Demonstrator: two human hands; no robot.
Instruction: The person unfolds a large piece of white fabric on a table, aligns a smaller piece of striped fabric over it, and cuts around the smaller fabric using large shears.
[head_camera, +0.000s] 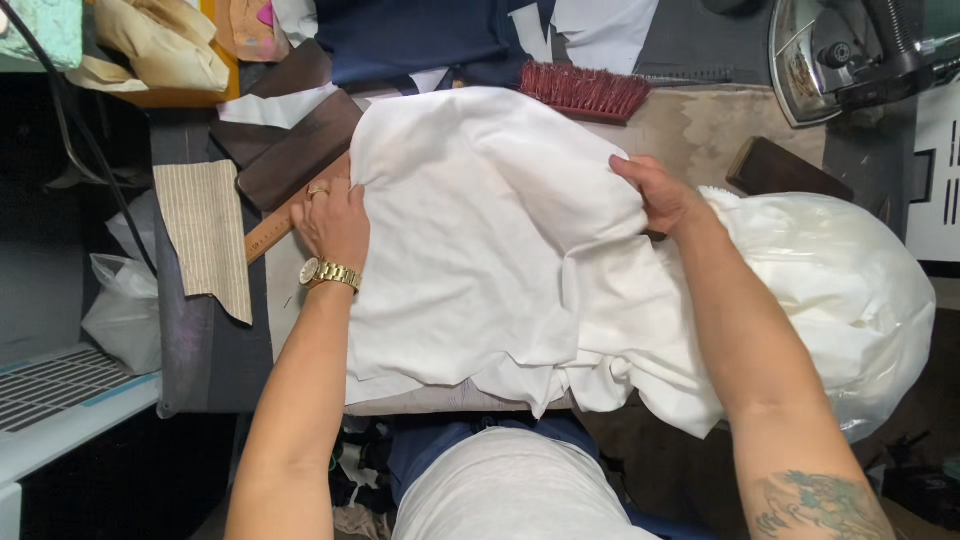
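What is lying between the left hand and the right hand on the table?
In the head view, only the white cloth lies between the left hand and the right hand; both hands rest on it.
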